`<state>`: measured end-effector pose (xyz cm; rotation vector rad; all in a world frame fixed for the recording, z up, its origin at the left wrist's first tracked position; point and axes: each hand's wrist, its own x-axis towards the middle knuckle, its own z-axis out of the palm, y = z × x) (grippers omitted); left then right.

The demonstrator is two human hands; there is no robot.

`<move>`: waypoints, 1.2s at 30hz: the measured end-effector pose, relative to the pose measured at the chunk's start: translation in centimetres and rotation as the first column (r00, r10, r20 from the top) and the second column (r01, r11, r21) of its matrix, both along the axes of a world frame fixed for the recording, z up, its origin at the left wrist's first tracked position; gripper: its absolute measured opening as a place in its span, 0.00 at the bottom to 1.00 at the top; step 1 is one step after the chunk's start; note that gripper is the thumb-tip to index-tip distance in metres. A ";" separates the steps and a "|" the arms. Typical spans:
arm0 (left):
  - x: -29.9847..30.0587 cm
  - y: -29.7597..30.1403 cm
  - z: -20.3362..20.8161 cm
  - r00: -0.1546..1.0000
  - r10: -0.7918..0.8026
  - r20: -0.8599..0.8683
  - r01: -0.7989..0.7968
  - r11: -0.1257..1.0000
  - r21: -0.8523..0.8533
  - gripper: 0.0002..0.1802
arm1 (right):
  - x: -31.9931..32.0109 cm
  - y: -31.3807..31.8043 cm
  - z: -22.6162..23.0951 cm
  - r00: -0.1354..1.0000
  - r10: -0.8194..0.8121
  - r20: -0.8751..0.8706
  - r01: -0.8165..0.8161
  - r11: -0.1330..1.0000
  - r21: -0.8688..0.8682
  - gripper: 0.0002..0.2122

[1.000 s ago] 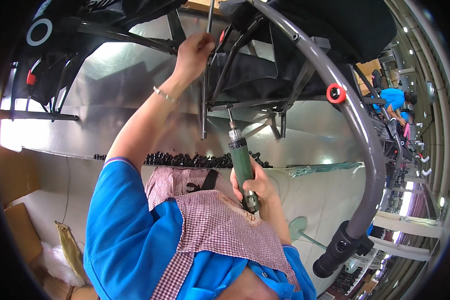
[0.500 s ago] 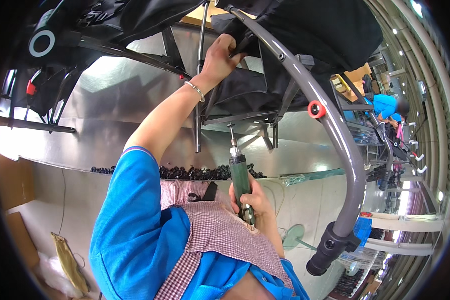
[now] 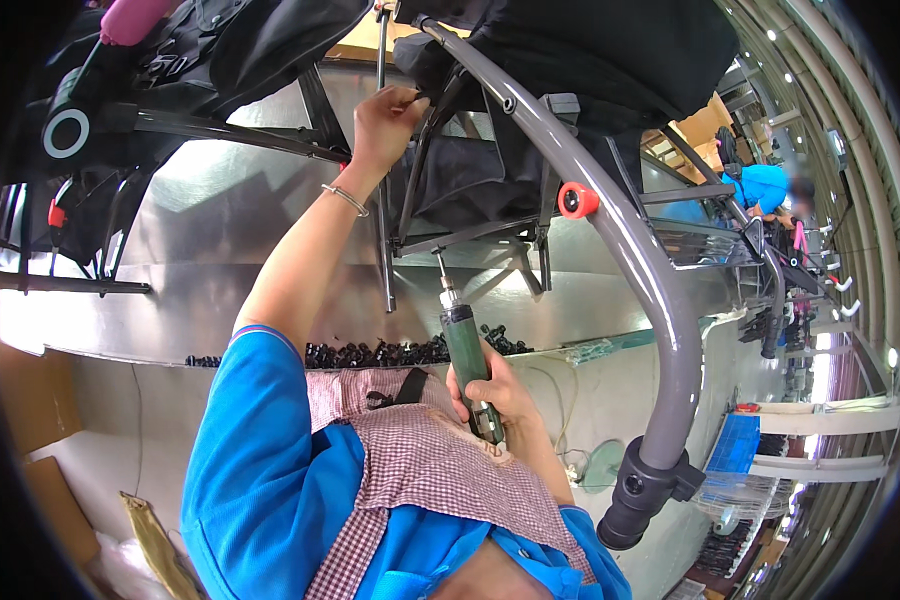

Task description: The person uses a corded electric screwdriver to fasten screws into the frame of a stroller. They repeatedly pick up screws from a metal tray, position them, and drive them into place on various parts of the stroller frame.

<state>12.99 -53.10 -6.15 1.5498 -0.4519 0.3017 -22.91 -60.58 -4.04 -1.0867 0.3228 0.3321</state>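
My left hand (image 3: 382, 125) is raised at the far side, its fingers pinched together beside a black frame tube (image 3: 427, 150). What they hold, if anything, is too small or hidden to make out. Low in front of my body, my right hand (image 3: 502, 388) grips a green power screwdriver (image 3: 463, 345), its bit tilted up and away from me. The bit's tip stands near a thin black crossbar (image 3: 450, 240) of the frame. Black fabric (image 3: 610, 60) hangs over this frame, which looks like a stroller's. A thick grey curved tube (image 3: 660, 300) with a red button runs down its right side.
Many small black parts (image 3: 370, 354) lie along the near edge of the shiny metal table (image 3: 270, 290). Another black frame with a white-ringed hub (image 3: 67, 133) stands at the left. A co-worker in blue (image 3: 760, 187) is at the far right. Cardboard (image 3: 35, 400) stands at lower left.
My left hand has shifted left and slightly down, away from the dark piece it was touching. The view has moved a little, and a pink object now shows at the upper left.
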 end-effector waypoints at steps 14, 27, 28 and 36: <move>-1.7 -0.3 -1.3 0.801 0.064 0.596 -0.177 0.975 0.134 0.11 | 2.7 -1.2 0.9 0.995 0.025 0.092 -0.017 0.996 -0.086 0.37; -0.4 -4.5 -3.1 0.995 -0.060 0.080 0.070 0.989 -0.128 0.17 | 10.6 -2.2 4.9 0.981 -0.046 0.187 0.072 0.988 -0.138 0.38; -0.4 -4.8 -3.3 0.993 -0.022 0.116 0.036 0.991 -0.125 0.17 | 11.0 -2.5 4.8 0.984 -0.042 0.171 0.065 0.990 -0.127 0.37; -1.3 -5.0 -2.9 0.999 -0.011 0.051 0.020 0.983 -0.183 0.19 | 13.2 -2.8 5.8 0.994 -0.028 0.102 0.023 0.999 0.048 0.35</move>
